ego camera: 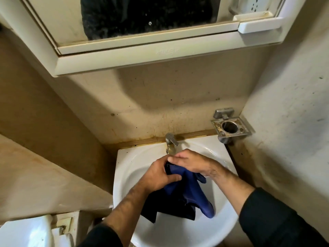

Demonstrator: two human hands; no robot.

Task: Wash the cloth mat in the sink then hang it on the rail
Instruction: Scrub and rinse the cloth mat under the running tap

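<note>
Because the blue cloth mat (pixel 188 191) droops limp below both hands' fingers (pixel 175 178), which pinch its bunched top over the sink (pixel 124 168), it looks soft, probably water-heavy, best gripped there.

Upper cloth mat (pixel 185 189) hidden inside both hands; mirror (pixel 142 15) top cropped

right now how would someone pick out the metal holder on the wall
Start at the white ceramic sink and go to its back right corner. Just above it, the square tarnished metal holder juts from the wall; only it has a round hole, unlike the nearby metal tap.
</note>
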